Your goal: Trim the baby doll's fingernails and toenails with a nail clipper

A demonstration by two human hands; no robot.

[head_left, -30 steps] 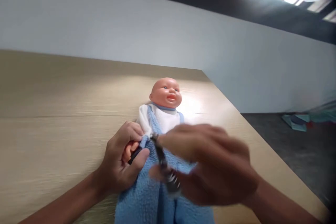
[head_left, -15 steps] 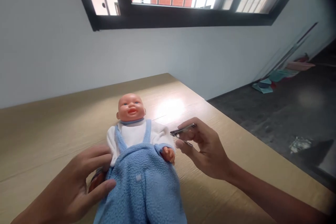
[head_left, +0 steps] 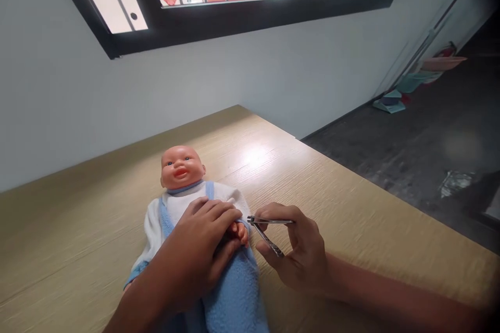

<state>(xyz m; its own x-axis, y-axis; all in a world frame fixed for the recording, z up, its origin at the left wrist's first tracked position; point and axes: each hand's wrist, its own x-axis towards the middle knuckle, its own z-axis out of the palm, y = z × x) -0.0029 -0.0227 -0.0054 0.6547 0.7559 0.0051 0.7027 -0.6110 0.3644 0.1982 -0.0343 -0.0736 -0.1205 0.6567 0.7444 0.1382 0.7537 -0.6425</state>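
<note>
A baby doll in a white top and blue fleece overalls lies on its back on the wooden table. My left hand reaches across its chest, with thumb and fingers closed round the doll's hand on the right side of the view. Just right of that small hand, my right hand holds a metal nail clipper between thumb and fingers. The clipper's lever is swung out, and its jaw end points at the doll's hand, close to it. The doll's other hand is mostly hidden behind my left forearm.
Behind the table runs a white wall with a dark-framed barred window. The table's right edge drops to a dark floor, where a dustpan, a pink basin and a crumpled shiny wrapper lie.
My left hand has moved right from the doll's far side onto its other hand. My right hand has lowered slightly, turning the clipper, whose lever spreads wider. The camera view has tilted.
</note>
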